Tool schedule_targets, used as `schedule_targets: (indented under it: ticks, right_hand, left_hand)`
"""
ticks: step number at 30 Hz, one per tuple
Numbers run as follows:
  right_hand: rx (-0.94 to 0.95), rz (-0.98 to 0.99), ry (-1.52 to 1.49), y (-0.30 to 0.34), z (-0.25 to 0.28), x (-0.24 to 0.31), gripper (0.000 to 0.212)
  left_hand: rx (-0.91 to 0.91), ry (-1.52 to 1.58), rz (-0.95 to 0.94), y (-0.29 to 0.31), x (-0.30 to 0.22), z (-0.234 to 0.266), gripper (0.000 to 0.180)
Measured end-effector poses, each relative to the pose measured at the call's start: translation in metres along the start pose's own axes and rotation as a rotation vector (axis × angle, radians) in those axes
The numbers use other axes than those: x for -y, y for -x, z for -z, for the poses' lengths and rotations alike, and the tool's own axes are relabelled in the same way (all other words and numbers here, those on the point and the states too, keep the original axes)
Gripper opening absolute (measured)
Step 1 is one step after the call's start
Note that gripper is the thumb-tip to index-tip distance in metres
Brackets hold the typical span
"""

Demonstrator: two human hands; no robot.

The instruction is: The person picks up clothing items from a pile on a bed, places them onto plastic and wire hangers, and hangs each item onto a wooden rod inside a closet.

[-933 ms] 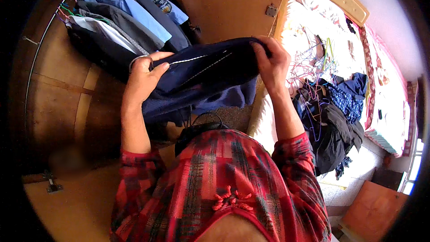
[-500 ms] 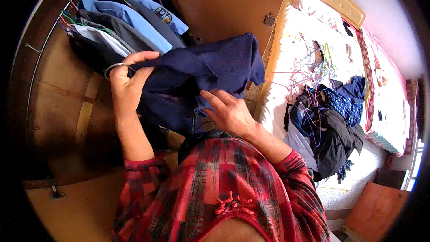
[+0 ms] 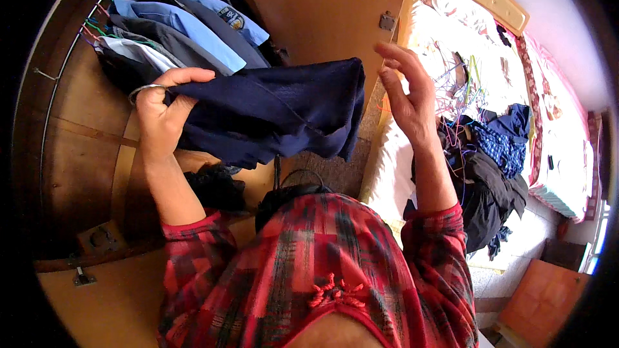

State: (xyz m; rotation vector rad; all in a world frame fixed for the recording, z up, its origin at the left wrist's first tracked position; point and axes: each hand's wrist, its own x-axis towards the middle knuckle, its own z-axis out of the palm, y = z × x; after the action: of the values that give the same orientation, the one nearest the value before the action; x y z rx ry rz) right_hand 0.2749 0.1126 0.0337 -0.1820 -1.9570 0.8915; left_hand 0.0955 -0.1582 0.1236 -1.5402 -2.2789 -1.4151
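Note:
A dark navy garment of knitted-looking cloth hangs sideways in front of me, its upper left corner pinched between the thumb and fingers of my left hand. A curved silvery piece, perhaps a hanger's hook, shows at that hand; the rest of it is hidden. To the right of the garment my right hand is raised, holding nothing, with its fingers apart. It is clear of the cloth and appears in front of the bed.
At the upper left, shirts and jackets hang from a metal rail in a wooden wardrobe. A wooden door stands beyond. Right of me, a bed bears tangled hangers and a clothes pile.
My right hand has let go of the navy garment's lower edge and moved up and right. My left hand has shifted slightly left with the garment, which now hangs flatter.

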Motion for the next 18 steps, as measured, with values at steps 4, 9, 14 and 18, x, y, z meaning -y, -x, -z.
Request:
schedule_targets:
  ticks: [4,9,14,18]
  right_hand:
    - [0.357,0.062,-0.238,-0.016,-0.009,-0.007,0.029]
    - [0.444,0.454,0.190,-0.020,-0.028,0.016,0.028]
    - [0.357,0.382,0.260,-0.015,-0.036,0.013,0.009]
    - [0.314,0.227,0.080,-0.028,-0.011,-0.002,0.007]
  left_hand:
    - [0.041,0.045,0.059,-0.004,-0.001,0.002,0.015]
    - [0.147,0.023,0.075,-0.018,-0.008,-0.018,0.019]
    - [0.249,0.162,0.083,-0.021,-0.002,-0.025,0.027]
    - [0.223,0.127,-0.120,-0.009,0.018,-0.008,0.060]
